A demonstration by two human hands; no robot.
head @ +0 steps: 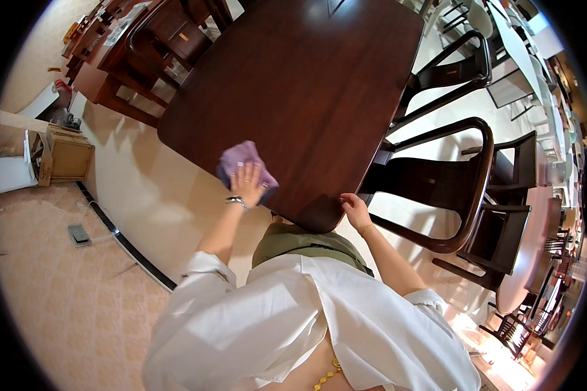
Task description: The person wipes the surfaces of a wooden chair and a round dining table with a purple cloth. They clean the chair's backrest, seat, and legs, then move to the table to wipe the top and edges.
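Observation:
A dark wooden dining table [298,97] with rounded corners stretches out before me. My left hand [247,183] lies flat, fingers spread, on a folded purple cloth [244,154], pressing it on the tabletop near the end edge. A bracelet is on that wrist and a ring on a finger. At the table's right edge, close to the near corner, my right hand [356,211] rests with its fingers bent around the edge. No object shows in it; how far its fingers close is unclear.
Dark wooden armchairs [484,181] stand along the table's right side. Reddish wooden furniture [107,93] is at the upper left. A cardboard box [68,154] sits on the floor at left, with a floor socket box [79,235] nearer. More tables and chairs fill the far right.

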